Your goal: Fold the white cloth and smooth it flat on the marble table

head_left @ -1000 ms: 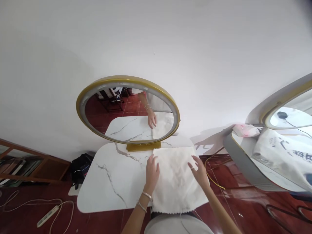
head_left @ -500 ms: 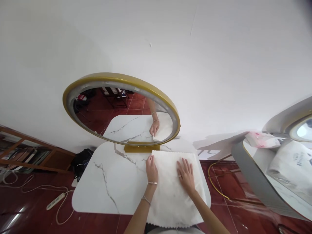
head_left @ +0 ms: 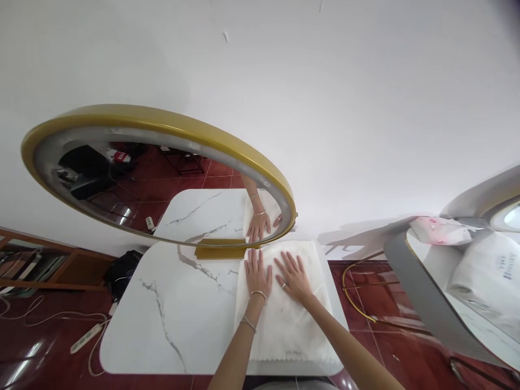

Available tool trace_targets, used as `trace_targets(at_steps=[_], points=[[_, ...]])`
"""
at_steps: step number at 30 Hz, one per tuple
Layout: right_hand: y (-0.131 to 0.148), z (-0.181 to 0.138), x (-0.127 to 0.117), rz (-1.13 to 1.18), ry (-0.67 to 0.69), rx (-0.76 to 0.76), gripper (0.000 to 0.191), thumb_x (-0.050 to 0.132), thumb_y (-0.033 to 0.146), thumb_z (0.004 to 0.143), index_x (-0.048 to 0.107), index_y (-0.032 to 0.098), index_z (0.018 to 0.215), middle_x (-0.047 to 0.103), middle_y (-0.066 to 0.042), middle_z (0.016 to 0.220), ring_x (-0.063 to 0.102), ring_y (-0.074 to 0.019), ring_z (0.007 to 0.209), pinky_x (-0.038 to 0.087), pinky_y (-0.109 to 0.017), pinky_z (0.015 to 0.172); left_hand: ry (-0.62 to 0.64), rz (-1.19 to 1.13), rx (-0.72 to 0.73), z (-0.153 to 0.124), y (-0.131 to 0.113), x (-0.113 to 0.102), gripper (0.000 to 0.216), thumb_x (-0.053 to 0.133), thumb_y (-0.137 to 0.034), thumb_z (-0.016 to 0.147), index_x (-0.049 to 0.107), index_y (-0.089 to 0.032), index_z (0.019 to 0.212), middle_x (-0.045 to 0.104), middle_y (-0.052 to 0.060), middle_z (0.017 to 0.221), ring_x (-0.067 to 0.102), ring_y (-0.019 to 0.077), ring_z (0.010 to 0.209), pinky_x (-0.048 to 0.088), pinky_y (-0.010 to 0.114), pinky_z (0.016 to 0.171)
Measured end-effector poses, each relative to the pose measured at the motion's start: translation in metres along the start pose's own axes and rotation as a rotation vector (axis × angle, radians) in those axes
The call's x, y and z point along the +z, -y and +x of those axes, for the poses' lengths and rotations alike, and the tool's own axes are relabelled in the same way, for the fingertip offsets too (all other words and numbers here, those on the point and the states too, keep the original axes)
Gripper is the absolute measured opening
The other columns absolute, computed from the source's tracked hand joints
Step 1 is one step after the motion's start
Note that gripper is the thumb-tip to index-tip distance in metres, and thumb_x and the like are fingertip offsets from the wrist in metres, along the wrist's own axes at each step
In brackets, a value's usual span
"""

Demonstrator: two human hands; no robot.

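Note:
A white cloth (head_left: 290,330) with zigzag-cut edges lies flat on the right part of a white marble-patterned table (head_left: 174,319). On its upper left part rests my left hand (head_left: 258,273), palm down with the fingers stretched out. My right hand (head_left: 294,279), a ring on one finger, lies flat on the cloth to the right of it, fingers spread. Both palms are hidden against the cloth. Just behind the hands stands a round gold-rimmed mirror (head_left: 179,173) on a gold base (head_left: 221,252), reflecting the hands and the tabletop.
At the right, a second table (head_left: 441,295) holds a pink-and-white tissue pack (head_left: 441,230) and a white bag (head_left: 491,276) with print. On the left stand a wooden bookshelf (head_left: 83,268) and a black bag (head_left: 125,273); a power strip (head_left: 86,338) with cables lies on the red floor.
My left hand has let go of the cloth's upper left corner and now lies flat on it. My right hand has shifted left. The cloth's near edge now lies on the tabletop.

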State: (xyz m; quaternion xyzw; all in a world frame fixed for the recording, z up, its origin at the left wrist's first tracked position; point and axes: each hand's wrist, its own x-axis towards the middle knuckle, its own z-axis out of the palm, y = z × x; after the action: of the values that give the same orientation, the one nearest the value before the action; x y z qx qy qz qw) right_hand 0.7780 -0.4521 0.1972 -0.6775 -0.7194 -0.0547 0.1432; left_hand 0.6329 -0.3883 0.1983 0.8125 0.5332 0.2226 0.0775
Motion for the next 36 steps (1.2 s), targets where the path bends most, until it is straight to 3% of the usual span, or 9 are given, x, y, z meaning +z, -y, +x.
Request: trace_targets(at_steps=[5,8,10,14,18,21,25,29,36], points=[[-0.006,0.012,0.001,0.019,0.013,-0.032,0.052,0.039,0.038,0.094,0.033,0.027,0.145,0.024,-0.007,0.153,0.019,-0.0251,0.142,0.014,-0.05,0.114,-0.17,-0.127,-0.129,0.007,0.016,-0.007,0.04,0.031,-0.028,0.095,0.056,-0.016,0.124,0.05,0.014,0.136,0.041,0.025,0.131,0.035,0.046,0.106],[-0.006,0.01,-0.001,0.04,0.016,-0.021,0.051,0.039,0.036,0.095,0.035,0.025,0.144,0.026,-0.006,0.153,0.019,-0.0245,0.142,0.015,-0.049,0.114,-0.336,-0.179,-0.353,0.014,0.03,-0.018,0.033,0.043,-0.04,0.091,0.066,-0.017,0.098,0.064,0.014,0.106,0.056,0.0265,0.105,0.046,0.044,0.09],[-0.005,0.009,-0.002,0.058,0.017,-0.014,0.05,0.038,0.035,0.095,0.036,0.024,0.143,0.027,-0.006,0.152,0.02,-0.0244,0.142,0.016,-0.049,0.114,-0.352,-0.211,-0.382,0.02,0.035,-0.023,0.032,0.044,-0.042,0.09,0.065,-0.018,0.09,0.065,0.01,0.09,0.059,0.0225,0.087,0.049,0.038,0.079],[-0.006,0.008,-0.001,0.086,0.014,-0.027,0.049,0.037,0.035,0.095,0.038,0.023,0.142,0.029,-0.006,0.151,0.021,-0.0237,0.141,0.019,-0.049,0.114,-0.337,-0.24,-0.332,0.027,0.032,-0.022,0.041,0.026,-0.034,0.096,0.063,-0.016,0.097,0.06,0.012,0.102,0.06,0.017,0.083,0.051,0.031,0.072],[-0.008,0.008,-0.003,0.106,0.012,-0.044,0.05,0.037,0.032,0.095,0.035,0.023,0.144,0.028,-0.006,0.152,0.019,-0.0237,0.142,0.018,-0.049,0.114,-0.173,-0.225,-0.134,0.022,0.021,-0.011,0.037,0.036,-0.035,0.093,0.062,-0.019,0.114,0.058,0.012,0.121,0.054,0.0224,0.115,0.042,0.039,0.101],[-0.005,0.012,-0.005,0.12,0.049,-0.044,0.052,0.039,0.032,0.094,0.033,0.027,0.145,0.028,-0.006,0.152,0.02,-0.0258,0.141,0.016,-0.051,0.114,0.009,-0.067,0.001,0.021,0.017,-0.006,0.051,0.044,-0.041,0.089,0.048,-0.017,0.133,0.05,0.013,0.136,0.04,0.0285,0.13,0.028,0.047,0.112],[0.008,0.029,0.0,0.133,0.083,0.101,0.048,0.037,0.035,0.094,0.038,0.031,0.142,0.038,-0.008,0.146,0.028,-0.029,0.136,0.015,-0.059,0.11,0.079,0.08,-0.019,0.033,0.013,-0.005,0.062,0.051,-0.047,0.084,0.047,-0.012,0.134,0.051,0.019,0.133,0.042,0.0331,0.127,0.028,0.05,0.111],[0.011,0.051,0.015,0.111,0.052,0.174,0.045,0.031,0.034,0.096,0.037,0.035,0.141,0.031,-0.009,0.149,0.021,-0.0314,0.139,0.008,-0.068,0.105,0.081,0.127,-0.051,0.052,0.008,-0.002,0.062,0.059,-0.042,0.08,0.048,-0.01,0.132,0.052,0.019,0.132,0.044,0.0351,0.126,0.028,0.051,0.11],[-0.034,0.069,0.023,0.093,0.0,0.218,0.042,0.028,0.039,0.097,0.052,0.029,0.131,0.039,-0.008,0.146,0.027,-0.0281,0.137,-0.001,-0.065,0.108,0.195,0.072,-0.04,0.093,-0.016,0.015,0.047,0.049,-0.048,0.086,0.059,-0.014,0.118,0.062,0.016,0.121,0.051,0.0346,0.119,0.035,0.048,0.103]])
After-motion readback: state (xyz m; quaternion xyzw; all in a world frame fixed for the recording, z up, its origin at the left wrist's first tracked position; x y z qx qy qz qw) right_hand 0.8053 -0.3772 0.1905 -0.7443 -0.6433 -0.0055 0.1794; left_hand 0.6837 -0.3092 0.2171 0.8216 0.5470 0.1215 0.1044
